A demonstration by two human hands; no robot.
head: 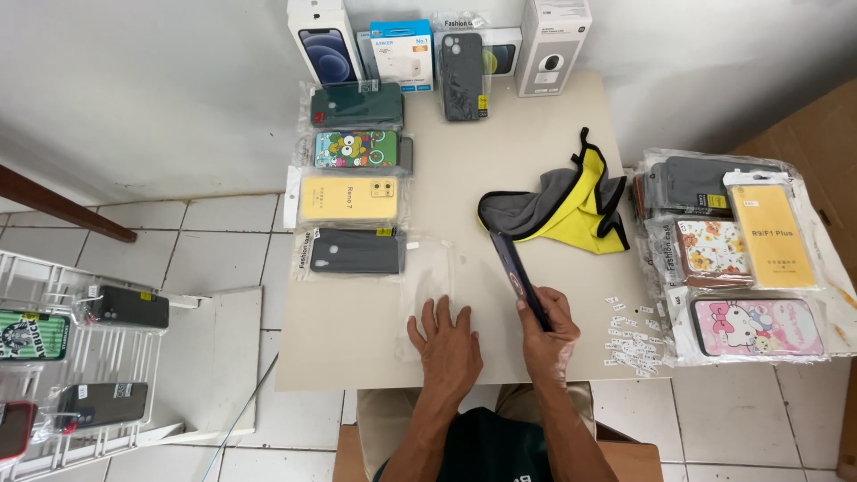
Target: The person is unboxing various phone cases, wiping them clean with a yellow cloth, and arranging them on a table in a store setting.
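Note:
My left hand (448,344) lies flat, fingers apart, on a clear plastic sleeve (427,281) on the beige table (357,339). Beside it, my right hand (548,332) grips a dark phone case (516,275), tilted on its edge and pointing up and away from me. A grey and yellow cloth (571,207) lies crumpled just beyond the case. Small white paper labels (636,341) are scattered to the right of my right hand.
Packaged phone cases in green, cartoon, yellow and black form a column at left (350,196). More packaged cases are piled at the table's right edge (741,259). Boxes (553,40) stand against the wall. A white wire rack (71,357) with cases sits on the tiled floor.

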